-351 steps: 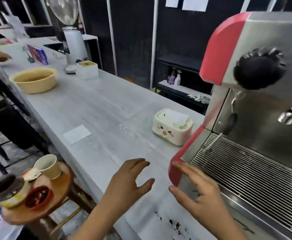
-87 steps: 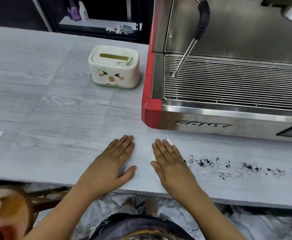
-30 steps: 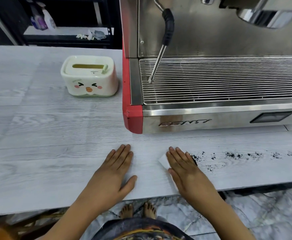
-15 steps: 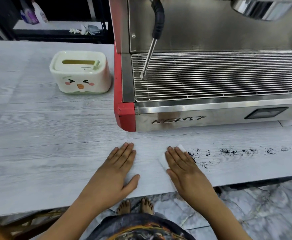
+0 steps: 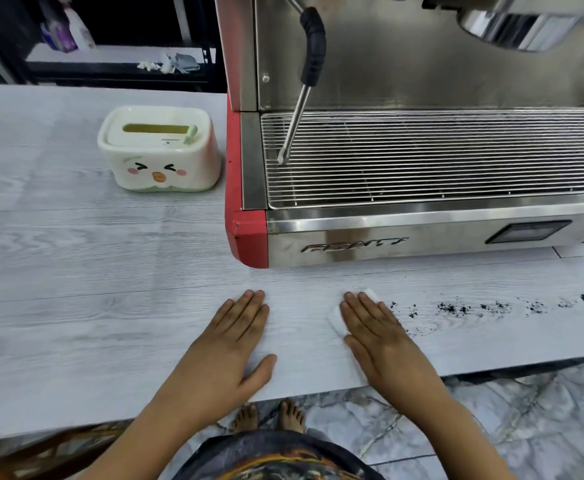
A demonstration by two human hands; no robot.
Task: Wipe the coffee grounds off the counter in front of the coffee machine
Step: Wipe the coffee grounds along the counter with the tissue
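Coffee grounds (image 5: 456, 308) lie in a thin dark trail along the counter (image 5: 75, 271), just in front of the coffee machine (image 5: 422, 233) and running right toward the frame edge, where we lose the end of it. Our right hand (image 5: 380, 337) lies flat, fingers straight and together, pressing a white wipe (image 5: 336, 318) onto the counter; only a corner and a left strip of the wipe show, the rest is hidden under the palm. The nearest specks sit just beside our fingertips. Our left hand (image 5: 235, 344) rests flat and empty, palm down, well apart from the grounds. The counter's front edge runs right under both wrists, so little room remains behind the hands, while bare counter stretches left. Between the grounds and the machine's steel base runs a narrow clear strip. A cream tissue box (image 5: 160, 150) with a cartoon face stands beside the machine's red corner. The machine's top and right side are cut off.
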